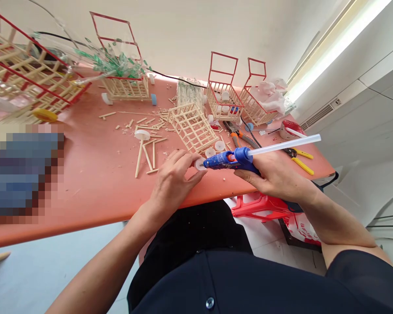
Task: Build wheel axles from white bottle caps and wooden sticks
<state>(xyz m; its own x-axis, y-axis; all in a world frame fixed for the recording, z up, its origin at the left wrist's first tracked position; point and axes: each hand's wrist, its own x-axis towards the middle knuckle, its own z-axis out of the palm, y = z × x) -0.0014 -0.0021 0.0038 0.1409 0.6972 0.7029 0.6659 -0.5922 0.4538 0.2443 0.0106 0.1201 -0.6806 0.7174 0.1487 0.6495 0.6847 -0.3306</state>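
My left hand (175,176) pinches a small white bottle cap (199,164) near the table's front edge. In my right hand (270,174) is a blue glue gun (222,160), its nozzle at the cap. A long translucent glue stick (284,145) sticks out of the gun's back. Just beyond my hands a wooden stick basket (193,127) lies tilted, with two more white caps (219,146) beside it. Left of these, a white cap with a stick attached (142,134) rests near several loose sticks (153,155).
Small carts with red handles (225,102) stand along the back of the orange table (94,174). Orange-handled pliers (240,135), a red tub (291,130) and a yellow-handled tool (301,161) lie right. A large cart (29,74) is left; a red stool (262,207) is below.
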